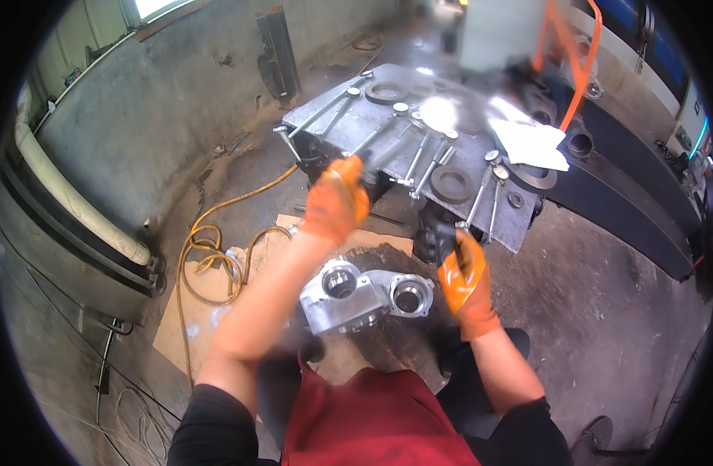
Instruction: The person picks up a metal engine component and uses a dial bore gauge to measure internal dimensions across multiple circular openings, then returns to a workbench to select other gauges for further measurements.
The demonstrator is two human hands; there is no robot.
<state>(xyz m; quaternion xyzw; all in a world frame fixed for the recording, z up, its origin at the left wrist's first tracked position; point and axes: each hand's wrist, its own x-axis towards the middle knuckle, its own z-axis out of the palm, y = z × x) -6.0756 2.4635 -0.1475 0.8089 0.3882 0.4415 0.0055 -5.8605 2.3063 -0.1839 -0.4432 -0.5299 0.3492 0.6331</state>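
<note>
My left hand point(337, 200), in an orange glove, is raised over the near left edge of the metal table point(325, 116). Motion smears its fingers, and a dark shape at their tips cannot be made out. Lower, at the table's near edge, my right hand point(465, 281) wears a matching glove. Its fingers are curled, with something dark and blurred at their ends. Between my forearms a silver metal housing point(345, 307) with two round bores sits low in front of me, apart from both hands.
Several dial bore gauges point(400, 110) and dark metal rings point(452, 184) lie on the table, with white paper point(527, 144) at its right. A yellow hose point(209, 242) coils over cardboard point(174, 330) on the left. Long dark beams point(628, 210) stand at right.
</note>
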